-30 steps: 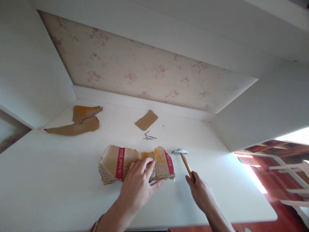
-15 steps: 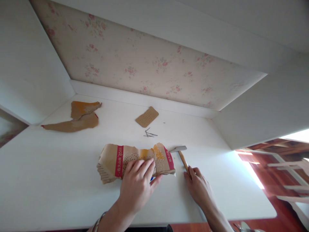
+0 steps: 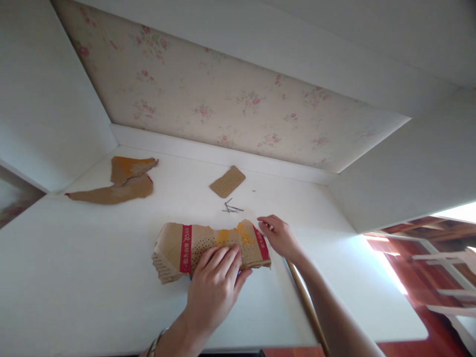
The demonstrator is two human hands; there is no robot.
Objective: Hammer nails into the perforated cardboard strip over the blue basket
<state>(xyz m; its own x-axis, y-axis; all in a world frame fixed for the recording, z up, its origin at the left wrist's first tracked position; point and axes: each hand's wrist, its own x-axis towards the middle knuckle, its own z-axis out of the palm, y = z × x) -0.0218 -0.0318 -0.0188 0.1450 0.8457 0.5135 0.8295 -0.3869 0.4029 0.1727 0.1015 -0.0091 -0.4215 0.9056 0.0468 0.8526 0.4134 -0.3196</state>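
Note:
A torn, folded stack of cardboard [image 3: 171,243] with red printed bands, orange patches and rows of small holes lies on the white tabletop. My left hand [image 3: 217,272] rests over its middle, fingers across the top and thumb along the near edge. A bit of blue shows under that hand. My right hand [image 3: 277,235] is just past the cardboard's right end, fingers bent and slightly apart, holding nothing I can see. Beneath my right forearm is the wooden handle of a hammer [image 3: 303,292]; its head is hidden. Several nails [image 3: 232,207] lie loosely behind the cardboard.
A small perforated cardboard piece [image 3: 227,182] lies near the back ledge. Torn cardboard scraps [image 3: 115,192] are at the far left. One tiny dark bit [image 3: 254,191] sits right of the perforated piece. White panels [image 3: 379,168] enclose the table's sides.
My right hand has let go of the hammer and moved up and left, toward the cardboard's right end. The hammer now lies nearer the front edge. My left hand stays on the cardboard.

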